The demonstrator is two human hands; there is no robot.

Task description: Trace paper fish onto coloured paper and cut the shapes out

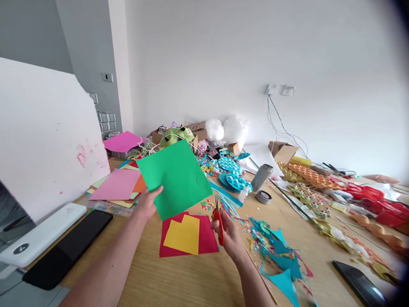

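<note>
My left hand (147, 203) pinches the lower left edge of a green paper sheet (174, 178) and holds it up above the wooden table (191, 277). My right hand (227, 232) is closed round red-handled scissors (218, 216), whose blades point up just below the sheet's lower right edge. Under both hands lies a red paper sheet (207, 241) with a yellow paper piece (182, 235) on top of it.
Pink and mixed paper sheets (116, 184) lie at the left, beside a white board (44, 140). A white power bank (41, 234) and a black phone (68, 249) sit at the near left. Teal paper scraps (277, 256), a metal bottle (261, 177), a tape roll (263, 196) and another phone (359, 283) lie to the right.
</note>
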